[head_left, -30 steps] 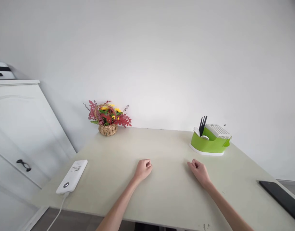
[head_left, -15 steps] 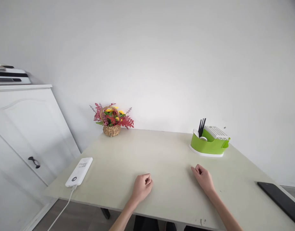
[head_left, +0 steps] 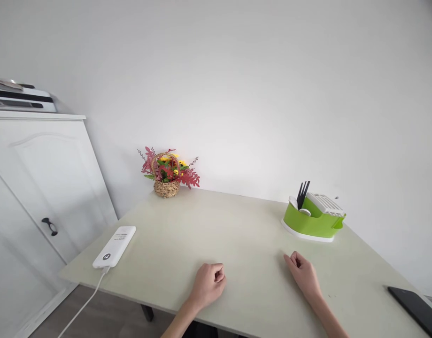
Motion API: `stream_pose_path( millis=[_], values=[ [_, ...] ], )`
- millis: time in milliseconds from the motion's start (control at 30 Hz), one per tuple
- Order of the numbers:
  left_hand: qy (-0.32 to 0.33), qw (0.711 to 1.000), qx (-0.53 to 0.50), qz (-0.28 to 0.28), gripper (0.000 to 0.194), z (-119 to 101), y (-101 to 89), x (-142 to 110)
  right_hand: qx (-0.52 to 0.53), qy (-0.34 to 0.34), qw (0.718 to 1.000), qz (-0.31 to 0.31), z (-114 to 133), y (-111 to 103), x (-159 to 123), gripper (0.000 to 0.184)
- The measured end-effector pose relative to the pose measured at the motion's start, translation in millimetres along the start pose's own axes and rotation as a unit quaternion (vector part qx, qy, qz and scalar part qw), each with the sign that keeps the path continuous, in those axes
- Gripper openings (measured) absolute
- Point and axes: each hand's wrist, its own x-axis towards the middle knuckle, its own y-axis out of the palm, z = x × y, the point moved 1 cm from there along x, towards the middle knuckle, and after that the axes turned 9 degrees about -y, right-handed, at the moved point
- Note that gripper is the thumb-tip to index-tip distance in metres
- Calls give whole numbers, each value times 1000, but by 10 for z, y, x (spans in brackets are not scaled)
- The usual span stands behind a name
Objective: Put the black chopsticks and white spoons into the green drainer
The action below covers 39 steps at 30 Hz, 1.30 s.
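Both hands rest as loose fists on the pale table (head_left: 237,230), thumb sides up. My left hand (head_left: 208,284) lies near the front edge with its fingers curled in and nothing in them. Further right, my right hand (head_left: 303,273) is closed the same way, also holding nothing. Beyond my right hand stands a green utensil holder (head_left: 311,224) on a white base. In it are black chopsticks (head_left: 302,195) and white spoons (head_left: 293,202), and a white slotted rack (head_left: 326,203) covers its right part. Neither hand touches the holder.
A wicker basket (head_left: 166,188) of red and yellow flowers stands at the back left. A white power bank (head_left: 115,246) with a cable (head_left: 82,307) lies at the left edge. A black flat device (head_left: 418,307) lies far right. A white cabinet (head_left: 54,169) stands left of the table.
The camera view has tilted slightly, so the right side of the scene sits lower in the picture. Both hands stay closed in about the same places on the table.
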Motion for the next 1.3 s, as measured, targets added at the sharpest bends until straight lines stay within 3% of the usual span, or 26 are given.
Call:
stream_pose_path(
  millis=[667,1067,1200,1300],
  values=[
    [5,993,114,-13,32,-123,14,-74,20,17,1000,-3,29,-9,31,43],
    [-18,995,94,-15,30,-158,-18,-33,64,31,996,-45,74,-32,83,36],
    [-24,995,92,-17,31,-175,-20,-16,83,63,989,-106,-26,-208,262,41],
    [-35,995,89,-20,33,-206,-24,-11,76,93,978,-171,-192,-531,558,53]
  ],
)
